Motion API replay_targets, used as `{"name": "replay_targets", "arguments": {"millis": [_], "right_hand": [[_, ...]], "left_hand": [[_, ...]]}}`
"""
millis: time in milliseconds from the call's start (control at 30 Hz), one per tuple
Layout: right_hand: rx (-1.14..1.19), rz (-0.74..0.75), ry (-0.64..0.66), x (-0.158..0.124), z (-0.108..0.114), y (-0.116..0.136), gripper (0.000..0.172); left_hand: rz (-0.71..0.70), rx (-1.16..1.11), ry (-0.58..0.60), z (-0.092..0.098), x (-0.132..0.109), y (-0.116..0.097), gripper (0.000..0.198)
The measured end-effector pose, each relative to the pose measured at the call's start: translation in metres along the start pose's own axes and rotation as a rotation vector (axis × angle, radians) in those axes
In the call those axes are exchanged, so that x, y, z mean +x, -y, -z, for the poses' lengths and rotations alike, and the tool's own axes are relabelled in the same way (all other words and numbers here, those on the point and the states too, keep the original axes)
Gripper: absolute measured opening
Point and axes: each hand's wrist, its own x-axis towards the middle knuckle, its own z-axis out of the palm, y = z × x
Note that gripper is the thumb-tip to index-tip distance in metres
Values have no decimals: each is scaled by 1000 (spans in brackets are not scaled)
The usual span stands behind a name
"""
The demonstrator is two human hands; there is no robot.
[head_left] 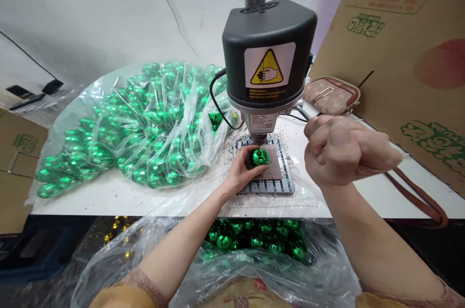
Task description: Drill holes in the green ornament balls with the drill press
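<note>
My left hand (242, 168) grips a shiny green mirrored ball (260, 156) between thumb and fingers. The ball sits under the chuck of a black bench drill press (269, 51), and the bit meets its top. Below it lies a flat brownish pad (275, 168) on the slotted metal base (288, 184). My right hand (339, 150) is closed in a fist around the end of the drill press's feed lever (304, 112), to the right of the drill head. The lever's end is hidden inside the fist.
A clear plastic bag (138, 124) full of green mirrored balls covers the table's left. More green balls (256, 239) lie in an open bag below the table edge. A patterned purse (330, 96) and a large cardboard box (410, 56) stand at right. Dark shavings litter the tabletop.
</note>
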Motion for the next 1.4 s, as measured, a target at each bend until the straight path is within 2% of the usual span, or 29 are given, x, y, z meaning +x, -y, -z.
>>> {"name": "replay_targets", "arguments": {"millis": [400,500,600,667,733,800,867,967,1033,1100,1167,1233,1300,1400], "right_hand": [[94,74,56,-13,6,-7,48],[56,-12,2,-2,-2,0,50],[45,-185,-80,24,-15,6,50],[81,-286,-50,44,-21,7,49],[77,-338,5,57,-25,6,46],[40,-345,25,63,-27,6,46],[5,-324,16,62,-27,6,46],[-15,-301,-13,58,-28,6,45],[10,-288,-33,56,-29,5,44],[42,-291,-46,56,-29,4,43],[52,-295,-52,56,-30,3,44],[35,-289,-77,55,-30,3,45],[20,-277,-81,55,-30,4,46],[17,-302,-72,54,-28,5,47]], "left_hand": [[-26,93,17,1,0,-4,53],[-21,82,13,-1,2,-2,54],[-1,66,-20,-4,3,-4,54],[-12,96,-94,-6,-3,-10,51],[-87,209,-200,-2,-17,-18,47],[-217,375,-224,7,-44,-23,44],[-387,546,-104,22,-79,-23,45],[-705,866,173,48,-138,-12,45],[-788,1138,358,62,-169,-4,47],[-788,1283,471,70,-184,-2,49],[-831,1249,426,71,-178,-8,43],[-899,1138,267,70,-152,-20,30],[-889,1066,126,68,-110,-32,30],[-757,1026,24,73,-38,-43,37]]}}
